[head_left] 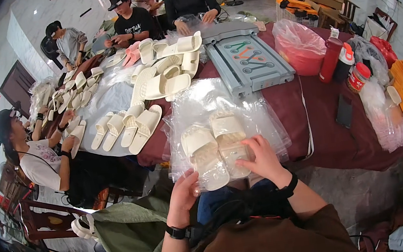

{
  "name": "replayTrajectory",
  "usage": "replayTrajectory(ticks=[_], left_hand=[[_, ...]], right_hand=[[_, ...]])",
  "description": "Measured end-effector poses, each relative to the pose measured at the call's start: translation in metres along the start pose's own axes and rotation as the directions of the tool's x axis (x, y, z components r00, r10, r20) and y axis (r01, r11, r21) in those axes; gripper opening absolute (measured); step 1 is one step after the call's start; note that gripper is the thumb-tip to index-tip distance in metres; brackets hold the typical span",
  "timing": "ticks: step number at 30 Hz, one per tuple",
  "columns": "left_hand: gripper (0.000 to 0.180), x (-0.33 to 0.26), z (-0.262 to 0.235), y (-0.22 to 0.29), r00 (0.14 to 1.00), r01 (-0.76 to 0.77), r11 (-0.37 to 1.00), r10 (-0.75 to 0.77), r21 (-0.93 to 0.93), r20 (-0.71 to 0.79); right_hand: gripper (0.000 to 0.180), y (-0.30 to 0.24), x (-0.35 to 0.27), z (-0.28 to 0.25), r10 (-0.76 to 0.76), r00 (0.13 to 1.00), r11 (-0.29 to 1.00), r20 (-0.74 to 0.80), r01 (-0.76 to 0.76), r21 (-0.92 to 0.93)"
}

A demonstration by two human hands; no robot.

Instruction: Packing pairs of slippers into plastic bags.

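Observation:
A pair of cream slippers [207, 153] lies inside a clear plastic bag [200, 175] at the near edge of the table, in front of me. My left hand [186, 190] pinches the bag's lower left side, next to the left slipper. Over the right slipper's near end rests my right hand [264, 159], thumb and forefinger apart, touching the plastic. Beneath and beyond the pair, a stack of clear plastic bags [256, 113] is spread out.
More cream slippers [145, 126] stand in rows and a pile to the left. A grey plastic folding stool [249, 60], pink basin [299, 53], red flask [330, 59] and dark phone [344, 112] occupy the dark red tablecloth [286, 109]. Several people sit around the table.

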State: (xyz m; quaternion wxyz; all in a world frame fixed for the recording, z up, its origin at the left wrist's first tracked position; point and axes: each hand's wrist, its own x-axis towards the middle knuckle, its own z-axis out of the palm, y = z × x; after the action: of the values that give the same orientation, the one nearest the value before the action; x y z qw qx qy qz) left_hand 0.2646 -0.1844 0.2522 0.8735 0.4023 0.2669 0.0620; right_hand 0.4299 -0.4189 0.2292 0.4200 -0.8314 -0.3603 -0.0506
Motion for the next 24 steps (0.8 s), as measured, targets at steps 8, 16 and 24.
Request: replayTrajectory(ticks=[8,16,24], left_hand=[[0.035,0.0,-0.028,0.01,0.96,0.057,0.985,-0.098,0.16,0.264],[0.066,-0.013,0.026,-0.019,0.91,-0.412,0.758,0.37,0.505,0.187],[0.067,-0.022,0.025,-0.007,0.962,-0.084,0.993,0.101,-0.077,0.254]], right_hand=[[0.056,-0.001,-0.005,0.0,0.163,0.978,0.976,0.13,-0.179,0.125],[0.054,0.001,-0.005,0.008,0.125,0.99,0.992,0.058,-0.124,-0.02],[0.073,-0.018,-0.005,-0.012,0.324,0.938,0.886,0.119,-0.345,0.31]])
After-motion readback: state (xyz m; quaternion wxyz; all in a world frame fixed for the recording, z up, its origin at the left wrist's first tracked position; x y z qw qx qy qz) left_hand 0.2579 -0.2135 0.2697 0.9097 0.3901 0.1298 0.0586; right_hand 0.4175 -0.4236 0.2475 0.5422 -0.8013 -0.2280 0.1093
